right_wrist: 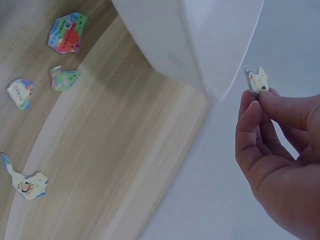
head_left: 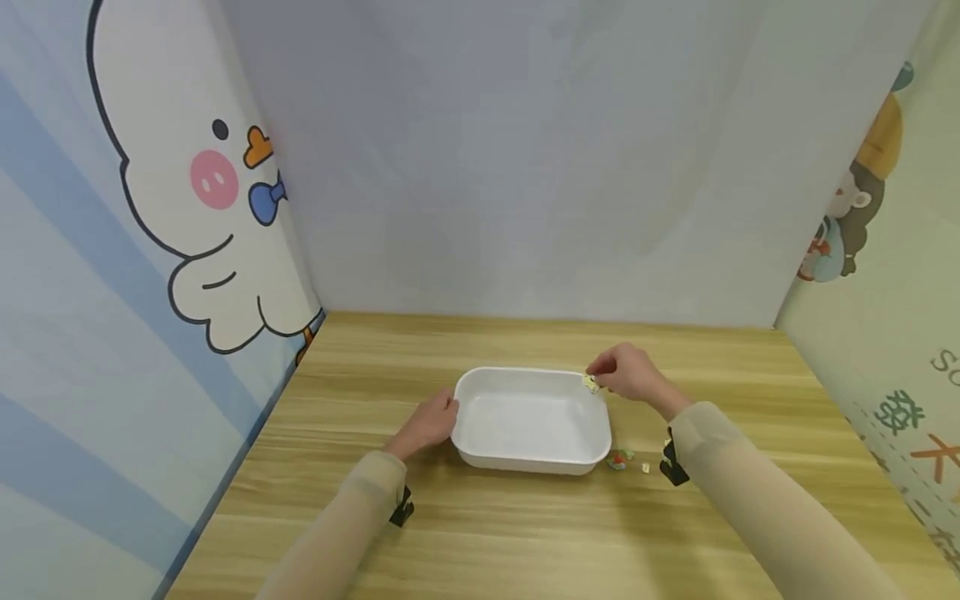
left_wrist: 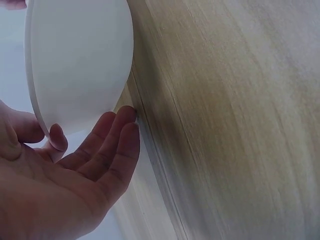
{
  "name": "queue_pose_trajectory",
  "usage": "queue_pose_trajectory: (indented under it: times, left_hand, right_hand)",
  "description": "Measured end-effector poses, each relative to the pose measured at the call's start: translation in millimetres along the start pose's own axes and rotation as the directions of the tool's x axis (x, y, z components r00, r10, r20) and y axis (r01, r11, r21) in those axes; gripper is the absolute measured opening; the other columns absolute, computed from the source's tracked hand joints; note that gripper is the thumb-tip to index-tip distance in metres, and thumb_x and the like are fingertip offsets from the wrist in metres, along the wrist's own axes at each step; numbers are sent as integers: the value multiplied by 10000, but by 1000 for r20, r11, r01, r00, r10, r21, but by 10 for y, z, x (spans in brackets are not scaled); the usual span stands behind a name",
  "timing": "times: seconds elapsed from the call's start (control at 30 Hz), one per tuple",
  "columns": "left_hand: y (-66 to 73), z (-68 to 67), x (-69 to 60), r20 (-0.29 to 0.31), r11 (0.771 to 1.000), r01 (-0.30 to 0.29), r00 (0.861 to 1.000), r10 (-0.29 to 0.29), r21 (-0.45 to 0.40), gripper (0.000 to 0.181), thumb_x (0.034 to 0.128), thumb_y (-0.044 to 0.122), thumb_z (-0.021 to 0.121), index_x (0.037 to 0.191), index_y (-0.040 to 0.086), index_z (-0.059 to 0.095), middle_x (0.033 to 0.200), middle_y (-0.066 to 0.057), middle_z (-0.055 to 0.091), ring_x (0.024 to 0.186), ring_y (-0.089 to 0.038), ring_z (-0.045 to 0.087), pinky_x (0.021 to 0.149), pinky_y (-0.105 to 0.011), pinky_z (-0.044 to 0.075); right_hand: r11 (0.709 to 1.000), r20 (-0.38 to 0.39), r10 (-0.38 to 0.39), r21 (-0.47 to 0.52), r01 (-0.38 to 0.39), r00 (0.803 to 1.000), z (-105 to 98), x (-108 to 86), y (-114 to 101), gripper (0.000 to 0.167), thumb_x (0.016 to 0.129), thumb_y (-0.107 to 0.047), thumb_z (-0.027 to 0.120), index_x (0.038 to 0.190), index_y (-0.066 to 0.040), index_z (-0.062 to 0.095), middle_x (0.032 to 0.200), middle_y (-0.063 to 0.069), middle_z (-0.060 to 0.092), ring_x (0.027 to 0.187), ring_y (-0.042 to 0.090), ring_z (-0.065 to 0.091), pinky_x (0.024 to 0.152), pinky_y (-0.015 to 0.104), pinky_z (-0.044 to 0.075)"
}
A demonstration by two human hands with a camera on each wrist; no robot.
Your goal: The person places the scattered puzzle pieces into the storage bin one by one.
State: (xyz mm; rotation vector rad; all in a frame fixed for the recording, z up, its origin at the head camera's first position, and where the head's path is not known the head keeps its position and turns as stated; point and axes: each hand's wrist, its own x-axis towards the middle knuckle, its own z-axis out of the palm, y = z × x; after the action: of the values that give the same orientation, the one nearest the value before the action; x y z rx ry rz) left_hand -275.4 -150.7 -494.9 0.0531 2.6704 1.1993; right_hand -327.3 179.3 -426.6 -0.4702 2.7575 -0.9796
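Note:
A white rectangular dish (head_left: 532, 421) with rounded corners and raised sides sits on the wooden table. My left hand (head_left: 432, 422) grips its left rim; in the left wrist view the thumb and a finger pinch the edge, while the other fingers lie along the outer wall. Between thumb and fingertips my right hand (head_left: 628, 372) pinches a small flat cream puzzle piece (right_wrist: 257, 81), held up at the dish's far right corner. Loose on the table right of the dish are several printed pieces: a red and blue one (right_wrist: 67, 34), a green one (right_wrist: 63, 78) and cream ones (right_wrist: 31, 185).
The wood-grain table (head_left: 525, 533) runs back to a plain pale curtain (head_left: 525, 167). A cloth printed with a white duck (head_left: 187, 183) hangs at the left, and a pale printed cloth (head_left: 885, 317) at the right.

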Motion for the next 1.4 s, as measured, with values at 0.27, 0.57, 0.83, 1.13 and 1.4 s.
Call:
queue_pose_trajectory:
  times: [0.27,0.57,0.83,1.13,1.4]
  left_hand:
    - [-39,14,6,8,1000,11,1000,-11,-17,242,1026,216,331,1061,48,500,817,-79,526,689,-206,495,594,-319,406]
    - [-25,10,19,8,1000,4,1000,-3,-18,228,1028,220,327,1033,59,488,807,-84,502,681,-210,472,589,-323,389]
    - [0,-19,5,10,999,0,1000,0,-44,237,1029,212,331,1067,42,491,819,-85,509,695,-214,479,598,-332,395]
    - [-28,4,29,-8,1000,-13,1000,13,-13,206,1033,218,349,957,71,472,789,-81,493,673,-207,463,593,-327,382]
    - [-67,0,0,-8,1000,-11,1000,10,-20,208,1032,215,354,963,70,485,784,-75,498,679,-204,470,588,-325,387]
  right_hand:
    - [997,49,-57,-52,60,997,80,158,-164,127,845,27,636,943,7,715,867,81,686,725,184,621,611,304,500]
    - [996,84,-50,-70,56,995,148,294,-297,111,838,30,647,922,-8,709,843,64,672,669,164,601,578,300,498]
    - [991,106,-79,-95,89,991,176,389,-412,113,845,30,642,930,-5,708,848,60,671,702,178,606,605,316,505]
    - [980,140,-128,-136,147,982,351,487,-536,109,842,32,633,895,-19,714,821,43,660,753,189,599,668,339,497]
    - [979,182,-133,-127,158,974,592,524,-676,126,828,54,630,881,-20,716,766,30,649,599,126,578,580,281,489]
